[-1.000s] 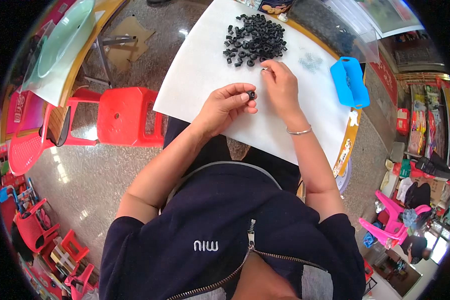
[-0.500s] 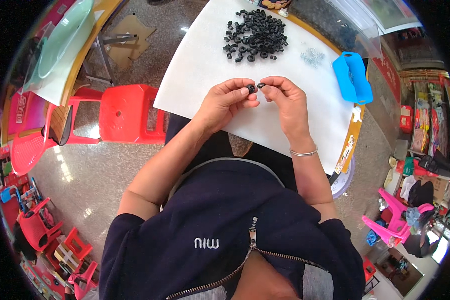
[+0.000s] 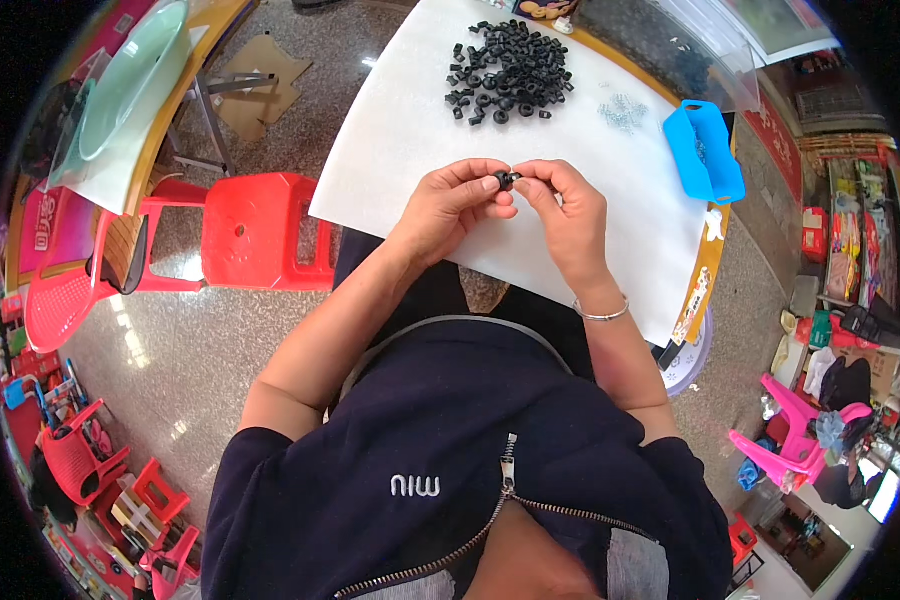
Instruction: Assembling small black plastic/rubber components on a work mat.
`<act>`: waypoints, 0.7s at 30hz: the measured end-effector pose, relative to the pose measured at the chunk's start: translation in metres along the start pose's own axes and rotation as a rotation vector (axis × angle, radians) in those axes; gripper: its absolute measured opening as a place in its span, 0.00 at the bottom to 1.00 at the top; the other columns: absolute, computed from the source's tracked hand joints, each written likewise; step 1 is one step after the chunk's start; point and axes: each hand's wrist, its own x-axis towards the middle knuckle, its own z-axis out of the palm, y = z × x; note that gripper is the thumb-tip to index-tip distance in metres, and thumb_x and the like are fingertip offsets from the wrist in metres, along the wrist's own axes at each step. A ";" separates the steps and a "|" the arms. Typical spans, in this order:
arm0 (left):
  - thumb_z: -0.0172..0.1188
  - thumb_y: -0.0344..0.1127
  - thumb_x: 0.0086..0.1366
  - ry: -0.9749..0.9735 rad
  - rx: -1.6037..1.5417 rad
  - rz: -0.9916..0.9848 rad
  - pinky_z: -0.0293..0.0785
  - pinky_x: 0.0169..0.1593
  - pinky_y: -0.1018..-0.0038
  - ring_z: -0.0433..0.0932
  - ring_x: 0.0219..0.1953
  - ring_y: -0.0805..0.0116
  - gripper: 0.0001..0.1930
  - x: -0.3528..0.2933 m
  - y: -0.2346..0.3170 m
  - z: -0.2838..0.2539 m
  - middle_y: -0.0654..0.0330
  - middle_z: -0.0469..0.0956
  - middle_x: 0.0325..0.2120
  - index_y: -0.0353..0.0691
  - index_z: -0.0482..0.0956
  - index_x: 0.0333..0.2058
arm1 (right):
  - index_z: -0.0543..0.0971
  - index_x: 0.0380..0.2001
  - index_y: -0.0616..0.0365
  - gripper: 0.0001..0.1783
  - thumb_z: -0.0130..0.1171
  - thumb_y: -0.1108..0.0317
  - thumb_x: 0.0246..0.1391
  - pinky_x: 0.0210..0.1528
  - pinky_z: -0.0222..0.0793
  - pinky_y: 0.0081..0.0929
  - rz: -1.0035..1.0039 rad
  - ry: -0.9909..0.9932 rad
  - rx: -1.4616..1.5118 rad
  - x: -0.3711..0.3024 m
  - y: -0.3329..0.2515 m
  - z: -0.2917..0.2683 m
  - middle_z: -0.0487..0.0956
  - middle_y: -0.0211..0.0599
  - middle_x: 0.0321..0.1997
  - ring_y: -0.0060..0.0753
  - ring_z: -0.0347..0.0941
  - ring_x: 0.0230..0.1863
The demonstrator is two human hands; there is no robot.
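Over the near part of the white-covered table, my two hands meet fingertip to fingertip. Thumb and fingers of my left hand pinch a small round black part. My right hand is closed in a pinch right against it; a tiny piece between those fingertips is mostly hidden, so its kind cannot be made out. Beyond the hands lies a heap of small black ring-shaped and cylindrical parts. Right of the heap, tiny clear or silvery pieces are scattered on the white cover.
A blue plastic bin with small pieces inside stands at the table's right edge. To the left are a red stool and a second table bearing a pale green basin. A pink stool lies at the right among piled goods.
My right hand has moved slightly left, bringing its fingertips against the black part in my left hand. The gap between the two hands has closed. My left hand has stayed nearly still.
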 end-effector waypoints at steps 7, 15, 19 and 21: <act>0.53 0.26 0.63 0.022 0.057 0.004 0.77 0.39 0.77 0.80 0.31 0.68 0.11 -0.001 -0.002 0.001 0.53 0.78 0.33 0.27 0.72 0.44 | 0.77 0.31 0.61 0.06 0.58 0.78 0.47 0.33 0.69 0.28 -0.308 0.029 -0.221 0.001 0.004 0.001 0.76 0.39 0.30 0.37 0.73 0.32; 0.51 0.26 0.65 0.031 0.119 -0.053 0.77 0.39 0.77 0.79 0.31 0.68 0.12 -0.001 0.002 0.005 0.54 0.78 0.32 0.26 0.72 0.45 | 0.76 0.34 0.61 0.11 0.58 0.80 0.43 0.33 0.69 0.31 -0.592 0.002 -0.411 0.005 0.015 0.000 0.75 0.38 0.30 0.38 0.71 0.32; 0.50 0.26 0.65 0.042 0.137 -0.054 0.77 0.39 0.78 0.80 0.30 0.68 0.11 -0.001 0.001 0.005 0.55 0.77 0.31 0.26 0.72 0.44 | 0.75 0.34 0.62 0.11 0.57 0.80 0.43 0.33 0.69 0.32 -0.620 -0.068 -0.429 0.006 0.013 -0.004 0.74 0.39 0.30 0.39 0.70 0.32; 0.50 0.26 0.65 0.048 0.186 -0.053 0.77 0.39 0.78 0.80 0.30 0.69 0.11 -0.002 0.000 0.006 0.55 0.77 0.30 0.26 0.72 0.44 | 0.74 0.34 0.62 0.10 0.56 0.80 0.44 0.34 0.68 0.33 -0.591 -0.113 -0.407 0.006 0.011 -0.007 0.74 0.40 0.30 0.40 0.70 0.32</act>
